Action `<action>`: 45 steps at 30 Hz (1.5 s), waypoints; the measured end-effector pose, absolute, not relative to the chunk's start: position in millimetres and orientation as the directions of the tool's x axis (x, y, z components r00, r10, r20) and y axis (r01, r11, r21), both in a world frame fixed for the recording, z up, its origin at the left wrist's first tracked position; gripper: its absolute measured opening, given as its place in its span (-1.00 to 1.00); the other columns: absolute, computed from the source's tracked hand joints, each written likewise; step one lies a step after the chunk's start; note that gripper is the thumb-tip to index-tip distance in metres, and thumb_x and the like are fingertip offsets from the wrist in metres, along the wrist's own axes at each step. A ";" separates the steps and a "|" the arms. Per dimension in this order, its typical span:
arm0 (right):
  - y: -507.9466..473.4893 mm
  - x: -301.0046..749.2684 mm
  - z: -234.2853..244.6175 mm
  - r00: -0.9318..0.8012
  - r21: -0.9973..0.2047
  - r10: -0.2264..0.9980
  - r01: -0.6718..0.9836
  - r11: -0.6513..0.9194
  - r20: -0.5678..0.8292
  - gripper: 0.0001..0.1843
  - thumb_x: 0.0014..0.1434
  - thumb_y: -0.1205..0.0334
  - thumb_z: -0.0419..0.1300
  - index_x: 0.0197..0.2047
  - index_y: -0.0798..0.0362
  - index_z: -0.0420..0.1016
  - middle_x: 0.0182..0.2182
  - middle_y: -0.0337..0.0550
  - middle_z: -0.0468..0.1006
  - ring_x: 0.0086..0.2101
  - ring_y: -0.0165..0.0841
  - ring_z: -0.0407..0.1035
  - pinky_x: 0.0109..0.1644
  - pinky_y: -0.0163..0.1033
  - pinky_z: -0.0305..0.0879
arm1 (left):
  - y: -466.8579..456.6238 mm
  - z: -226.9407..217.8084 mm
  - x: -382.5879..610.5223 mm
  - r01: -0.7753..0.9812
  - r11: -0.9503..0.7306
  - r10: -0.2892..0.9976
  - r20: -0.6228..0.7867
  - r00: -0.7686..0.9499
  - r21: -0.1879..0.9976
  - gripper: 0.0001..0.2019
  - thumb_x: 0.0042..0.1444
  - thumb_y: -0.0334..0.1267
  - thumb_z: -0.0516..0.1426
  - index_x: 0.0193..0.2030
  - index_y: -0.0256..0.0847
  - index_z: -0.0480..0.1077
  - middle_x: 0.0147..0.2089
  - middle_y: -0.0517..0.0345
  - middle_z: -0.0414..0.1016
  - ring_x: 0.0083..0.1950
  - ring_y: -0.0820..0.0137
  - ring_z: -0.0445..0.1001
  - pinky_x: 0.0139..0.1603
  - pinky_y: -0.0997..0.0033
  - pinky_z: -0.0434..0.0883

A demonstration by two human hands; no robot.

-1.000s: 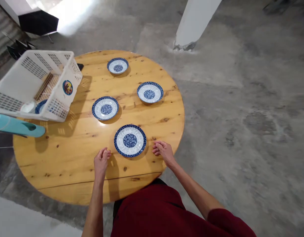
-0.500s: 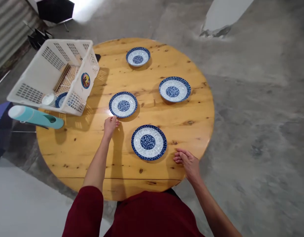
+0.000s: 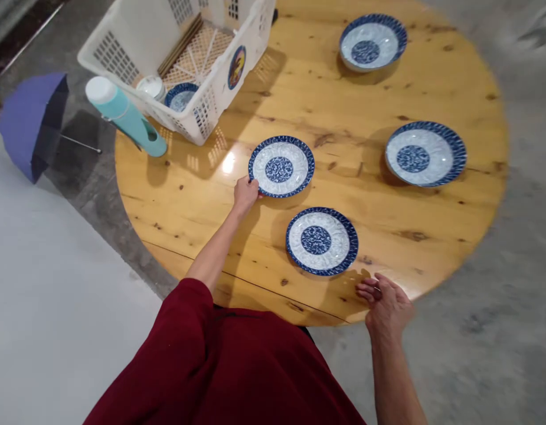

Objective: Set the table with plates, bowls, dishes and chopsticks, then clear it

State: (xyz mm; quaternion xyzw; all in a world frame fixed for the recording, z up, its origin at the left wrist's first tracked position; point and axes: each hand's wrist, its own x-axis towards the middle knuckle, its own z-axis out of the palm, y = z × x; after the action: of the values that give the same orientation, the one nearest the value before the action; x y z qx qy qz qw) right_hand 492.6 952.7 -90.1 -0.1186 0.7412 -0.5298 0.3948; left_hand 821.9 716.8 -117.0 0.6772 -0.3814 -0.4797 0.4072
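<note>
Four blue-and-white plates are lying on the round wooden desk (image 3: 388,224). The left hand (image 3: 245,195) is stretching out over the desk, and its fingers (image 3: 251,188) are closing in a pinch on the near-left rim of the middle plate (image 3: 281,166), which is lying flat towards the middle of the desk. The near plate (image 3: 321,240) is sitting just beside it, close to the near edge. The right hand (image 3: 385,301) is resting at the near edge, to the right of the near plate, its fingers (image 3: 365,289) loosely half-curled and holding nothing. The right plate (image 3: 425,153) is sitting by the right edge and the far plate (image 3: 372,41) by the far edge. A white basket (image 3: 211,100) is standing at the far-left edge, with a teal bottle (image 3: 122,115) just beside it.
</note>
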 end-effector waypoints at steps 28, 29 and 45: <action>894.2 770.9 -100.4 0.139 -0.893 -0.882 -0.097 0.440 -0.450 -0.30 0.13 -0.10 0.20 0.24 0.11 0.35 -0.04 -0.02 0.51 -0.32 -0.43 0.47 -0.31 -0.30 0.48 | 884.2 -84.9 1028.0 -0.045 -0.504 -0.851 -0.487 0.199 0.863 -0.75 0.21 -0.13 0.15 -0.40 -0.24 0.33 -0.51 0.22 0.42 -0.49 0.46 0.45 -0.42 0.52 0.47; 895.3 771.1 -101.1 0.138 -0.893 -0.883 -0.093 0.440 -0.449 -0.31 0.13 -0.10 0.20 0.24 0.11 0.36 -0.04 -0.04 0.51 -0.32 -0.44 0.46 -0.30 -0.31 0.49 | 885.9 -83.3 1031.0 -0.024 -0.514 -0.841 -0.498 0.210 0.857 -0.73 0.24 -0.11 0.12 -0.39 -0.25 0.33 -0.51 0.20 0.44 -0.49 0.46 0.46 -0.41 0.52 0.48; 880.2 804.4 -100.5 0.133 -0.913 -0.904 -0.027 0.407 -0.407 -0.66 0.20 0.01 0.20 -0.07 0.07 0.39 -0.39 -0.26 0.45 -0.39 -0.47 0.45 -0.40 -0.45 0.38 | 882.1 -74.4 1027.5 -0.134 -0.542 -0.836 -0.516 0.187 0.830 -0.84 0.14 -0.19 0.12 -0.34 -0.25 0.38 -0.52 0.23 0.46 -0.50 0.39 0.50 -0.35 0.41 0.54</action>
State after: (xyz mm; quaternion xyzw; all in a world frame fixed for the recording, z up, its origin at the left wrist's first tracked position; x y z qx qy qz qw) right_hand 804.4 880.2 -100.5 -0.4173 0.5579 -0.3500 0.6262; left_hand 1027.5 882.1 -74.4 0.6969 -0.3479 -0.5342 0.3285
